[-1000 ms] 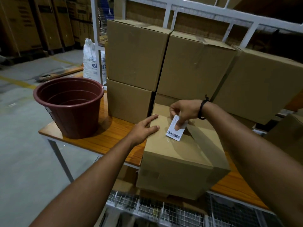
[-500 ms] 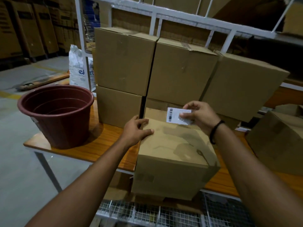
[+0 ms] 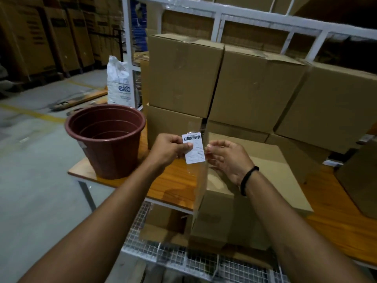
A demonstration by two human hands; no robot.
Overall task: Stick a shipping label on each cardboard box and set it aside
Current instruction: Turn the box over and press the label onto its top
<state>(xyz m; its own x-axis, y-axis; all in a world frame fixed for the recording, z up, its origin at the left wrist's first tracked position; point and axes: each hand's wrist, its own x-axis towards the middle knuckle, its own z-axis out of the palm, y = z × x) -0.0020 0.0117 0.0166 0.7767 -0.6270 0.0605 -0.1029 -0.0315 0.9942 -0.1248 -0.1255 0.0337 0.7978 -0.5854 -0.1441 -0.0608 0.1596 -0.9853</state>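
Left hand (image 3: 171,149) pinches the label (image 3: 193,148); right hand (image 3: 228,158) seems to pinch its clear backing (image 3: 199,180); peel slowly, then smooth it flat onto the box (image 3: 267,160).

Left arm: the bare left forearm (image 3: 118,211) enters from 7 o'clock of the view and runs up toward the centre.
Left hand: the left hand (image 3: 170,149) sits just above centre with its back to the camera. Its thumb and forefinger pinch the left edge of the label (image 3: 194,149), held upright at its 3 o'clock.
Right arm: the bare right forearm (image 3: 289,231) enters from 5 o'clock and slants toward 11 o'clock.
Right wrist: a black band (image 3: 248,180) circles it.
Right hand: the right hand (image 3: 228,160) is at 3 o'clock of the left hand, fingers loosely curled. Its thumb and forefinger tips are just beside the label's right edge; whether they grip it is unclear.
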